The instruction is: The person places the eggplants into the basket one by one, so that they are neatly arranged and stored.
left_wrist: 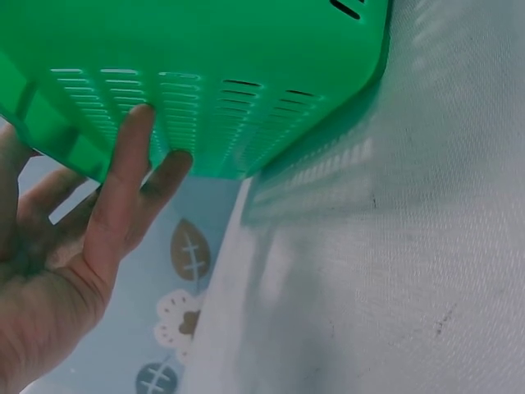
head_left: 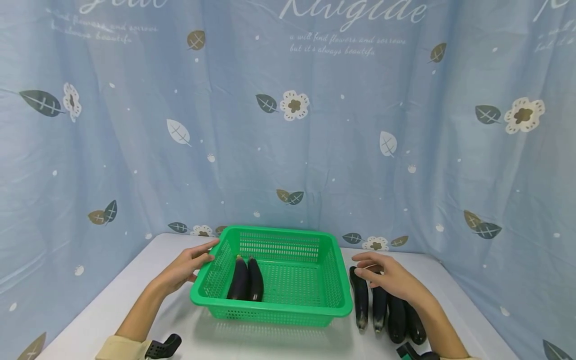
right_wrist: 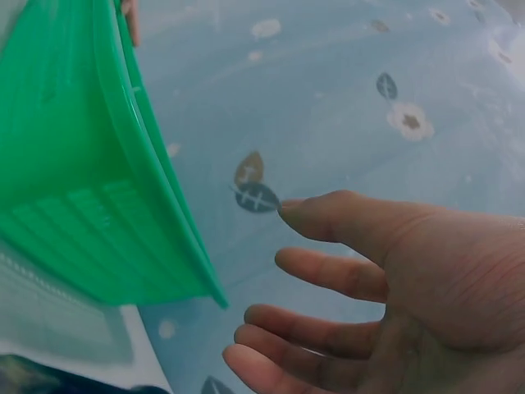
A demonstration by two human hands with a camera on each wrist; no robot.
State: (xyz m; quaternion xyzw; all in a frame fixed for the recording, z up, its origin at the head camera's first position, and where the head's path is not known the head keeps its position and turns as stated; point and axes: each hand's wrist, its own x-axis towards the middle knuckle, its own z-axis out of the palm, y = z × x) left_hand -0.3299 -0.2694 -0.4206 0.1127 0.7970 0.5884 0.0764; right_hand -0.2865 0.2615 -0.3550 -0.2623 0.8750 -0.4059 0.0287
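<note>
A green plastic basket [head_left: 288, 311] with slotted walls sits on the white table, two dark eggplants [head_left: 240, 280] lying side by side at its left. Fingers of my left hand [head_left: 182, 267] touch the basket's left rim and outer wall; in the left wrist view, extended fingertips rest against the slots [left_wrist: 176, 107]. To the right of the basket, several more eggplants [head_left: 360, 300] lie in a row. Over their far ends hovers my right hand [head_left: 393, 277], fingers loosely bent and spread. Nothing sits between its fingers [right_wrist: 328, 275] in the right wrist view.
A blue curtain [head_left: 288, 150] printed with leaves and flowers hangs behind and on both sides of the white table [head_left: 252, 345]. Each wrist wears a black device, the left one [head_left: 163, 346] near the table's front.
</note>
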